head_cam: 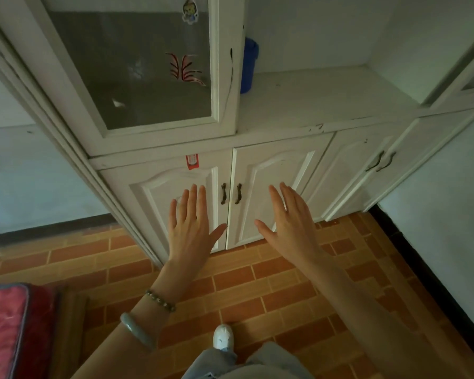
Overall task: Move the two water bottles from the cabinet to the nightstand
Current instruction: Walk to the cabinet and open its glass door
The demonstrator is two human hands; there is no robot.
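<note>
HANDS: left hand (190, 228) and right hand (288, 222) flat, fingers spread, empty, before lower doors (271, 187) | BOTTLES: only one blue bottle (249, 65) visible on cabinet shelf (326, 99) | NIGHTSTAND: unseen | STEP: likely pre-reach.

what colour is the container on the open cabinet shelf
Blue container, partly hidden behind the glass door frame; head view.

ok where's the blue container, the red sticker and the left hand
blue container (249, 67), head view, on its side wall beside the glass door frame
red sticker (191, 162), head view, on its middle
left hand (190, 228), head view, on the back of the hand
</note>
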